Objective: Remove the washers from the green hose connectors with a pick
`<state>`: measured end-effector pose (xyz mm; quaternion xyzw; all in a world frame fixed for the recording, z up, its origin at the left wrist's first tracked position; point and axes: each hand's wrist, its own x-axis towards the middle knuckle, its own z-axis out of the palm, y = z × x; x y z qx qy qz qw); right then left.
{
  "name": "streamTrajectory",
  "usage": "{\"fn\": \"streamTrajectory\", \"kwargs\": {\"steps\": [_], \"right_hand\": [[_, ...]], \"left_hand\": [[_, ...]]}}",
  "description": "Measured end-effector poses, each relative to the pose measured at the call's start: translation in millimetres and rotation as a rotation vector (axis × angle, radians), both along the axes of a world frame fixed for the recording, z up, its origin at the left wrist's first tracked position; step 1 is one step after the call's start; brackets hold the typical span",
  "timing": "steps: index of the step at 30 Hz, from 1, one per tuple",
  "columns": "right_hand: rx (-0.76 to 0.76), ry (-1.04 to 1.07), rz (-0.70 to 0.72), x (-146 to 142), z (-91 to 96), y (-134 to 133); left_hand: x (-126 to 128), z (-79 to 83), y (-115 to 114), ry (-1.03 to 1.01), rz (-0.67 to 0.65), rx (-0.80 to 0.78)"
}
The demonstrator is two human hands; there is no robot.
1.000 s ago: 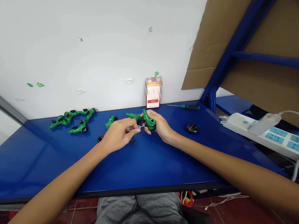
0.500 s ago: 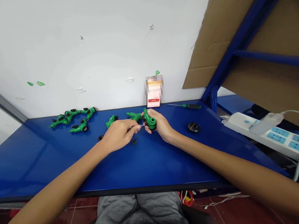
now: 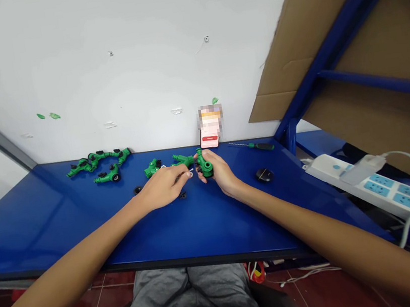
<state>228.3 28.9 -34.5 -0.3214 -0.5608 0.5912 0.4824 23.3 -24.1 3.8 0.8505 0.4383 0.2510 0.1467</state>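
Observation:
My right hand is closed round a green plastic hose fitting held just above the blue table. My left hand sits close beside it, its fingers pinched on a small thin metal piece whose tip points at the fitting. Another green fitting lies right behind my hands, and one more lies behind my left hand. Small black parts rest on the table below my left hand.
A cluster of green fittings lies at the back left. A green-handled screwdriver, a black round cap and a red-and-white card against the wall are to the right. A white power strip lies beyond the table's right edge.
My left hand has edged slightly toward the fitting with the metal piece; my right hand has stayed in place.

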Motion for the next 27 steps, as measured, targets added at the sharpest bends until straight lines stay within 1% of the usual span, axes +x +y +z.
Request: {"fn": "streamTrajectory", "kwargs": {"steps": [2,4,7,9,11,14,16,18,20,23,25,27], "right_hand": [[-0.02,0.014,-0.009,0,-0.5,1],[-0.026,0.016,-0.01,0,-1.2,1],[0.001,-0.012,0.003,0,-2.5,2],[0.056,-0.063,0.011,-1,-2.7,0],[0.125,-0.165,0.002,-1,-0.9,-3],[0.188,-0.401,-0.05,0,6.2,-9],[0.183,-0.535,-0.097,2,11.8,-12],[0.163,-0.582,-0.128,4,15.0,-12],[0.147,-0.557,-0.123,6,14.7,-9],[0.118,-0.458,-0.093,6,9.7,-3],[0.077,-0.378,-0.078,5,6.7,1],[0.033,-0.304,-0.055,5,5.4,4]], "left_hand": [[0,0.5,1,-0.035,0.052,-0.017],[-1,-0.2,2,-0.089,0.075,-0.063],[0,-2.2,2,-0.192,0.066,-0.124],[3,-3.0,0,-0.245,0.045,-0.118],[5,-2.9,-2,-0.254,0.022,-0.066],[6,-2.9,-3,-0.201,0.01,-0.007],[5,-4.6,-1,-0.161,0.009,-0.025],[3,-8.1,2,-0.144,0.031,-0.075],[1,-12.0,5,-0.163,0.073,-0.126],[0,-15.1,8,-0.207,0.122,-0.165],[-2,-14.0,10,-0.249,0.131,-0.182],[-3,-11.1,11,-0.315,0.111,-0.212]]}}
